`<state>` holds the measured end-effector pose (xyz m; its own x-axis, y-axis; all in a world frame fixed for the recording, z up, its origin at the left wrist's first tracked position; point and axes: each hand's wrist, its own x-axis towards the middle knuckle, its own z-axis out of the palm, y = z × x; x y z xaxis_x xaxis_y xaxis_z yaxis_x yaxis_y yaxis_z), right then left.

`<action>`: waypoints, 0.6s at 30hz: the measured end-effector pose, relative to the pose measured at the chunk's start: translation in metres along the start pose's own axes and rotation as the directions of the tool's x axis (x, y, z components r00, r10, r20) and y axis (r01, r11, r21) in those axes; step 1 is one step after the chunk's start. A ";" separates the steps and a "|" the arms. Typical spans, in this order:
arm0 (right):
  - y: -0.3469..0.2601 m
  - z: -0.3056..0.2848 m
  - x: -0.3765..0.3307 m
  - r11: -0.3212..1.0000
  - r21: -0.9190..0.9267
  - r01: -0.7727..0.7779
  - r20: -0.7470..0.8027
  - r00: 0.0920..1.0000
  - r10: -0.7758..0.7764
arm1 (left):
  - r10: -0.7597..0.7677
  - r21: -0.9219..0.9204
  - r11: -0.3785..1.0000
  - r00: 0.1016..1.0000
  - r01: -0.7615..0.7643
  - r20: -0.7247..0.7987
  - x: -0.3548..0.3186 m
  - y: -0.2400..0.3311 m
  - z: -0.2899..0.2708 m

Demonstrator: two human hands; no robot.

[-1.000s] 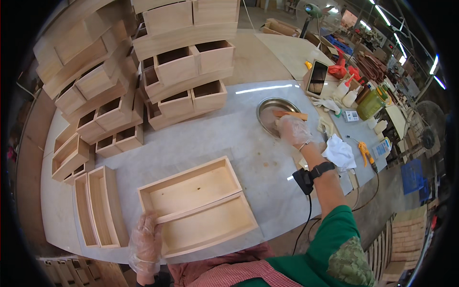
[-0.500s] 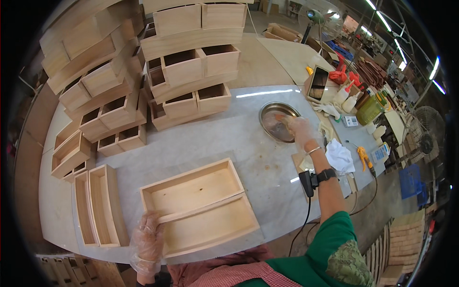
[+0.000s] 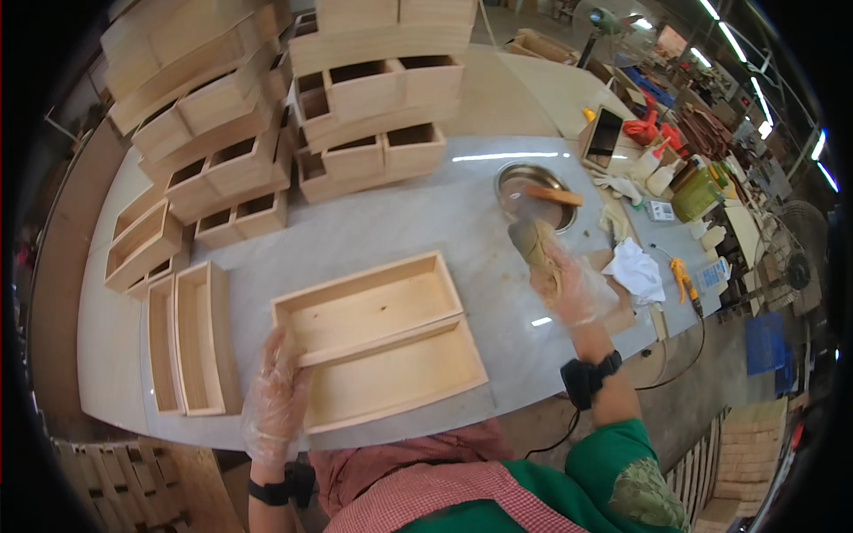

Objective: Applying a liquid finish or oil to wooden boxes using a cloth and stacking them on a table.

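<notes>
In front of me lies a pale wooden box with two long compartments (image 3: 391, 377), open side up on the grey table covering. My left hand (image 3: 275, 391), in a clear plastic glove, grips its left end by the middle divider. My right hand (image 3: 569, 289), also gloved, is closed round a crumpled olive-brown rag (image 3: 538, 249), darker at its tip, held over the table beyond the box's right end. Past the rag sits a round metal dish (image 3: 504, 200), with a brush's flat wooden handle (image 3: 555, 194) lying across its rim.
Another two-compartment box (image 3: 206, 342) stands at the left. Tall stacks of wooden boxes (image 3: 373, 89) rise behind. Along the right are a white cloth (image 3: 635, 271), a yellow glue gun (image 3: 682, 282) with a cable, squeeze bottles (image 3: 653, 164) and a green-yellow jar (image 3: 693, 197).
My right hand has moved from the dish back towards me and now holds the rag. The wooden handle now shows on the dish. My left hand stays on the box; the view has shifted slightly.
</notes>
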<state>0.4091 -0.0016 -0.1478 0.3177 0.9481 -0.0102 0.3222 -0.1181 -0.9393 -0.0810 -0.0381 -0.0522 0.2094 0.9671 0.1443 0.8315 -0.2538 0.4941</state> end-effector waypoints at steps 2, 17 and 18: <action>-0.070 0.024 -0.060 0.757 0.600 -0.257 0.163 0.966 0.199 | -0.030 -0.119 0.993 0.999 0.026 -0.031 -0.001 -0.005 0.006; -0.076 0.086 -0.048 0.985 -0.030 0.171 0.262 0.952 -0.157 | -0.156 -0.393 0.909 0.988 0.136 -0.018 -0.002 -0.024 0.022; -0.082 0.091 -0.041 0.985 -0.030 0.170 0.271 0.950 -0.155 | -0.182 -0.389 0.907 0.983 0.164 -0.012 -0.003 -0.024 0.021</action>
<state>0.2885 -0.0044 -0.1016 0.0099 0.9990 0.0432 0.3984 0.0356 -0.9165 -0.0909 -0.0350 -0.0821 0.0482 0.9969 0.0618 0.5883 -0.0783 0.8048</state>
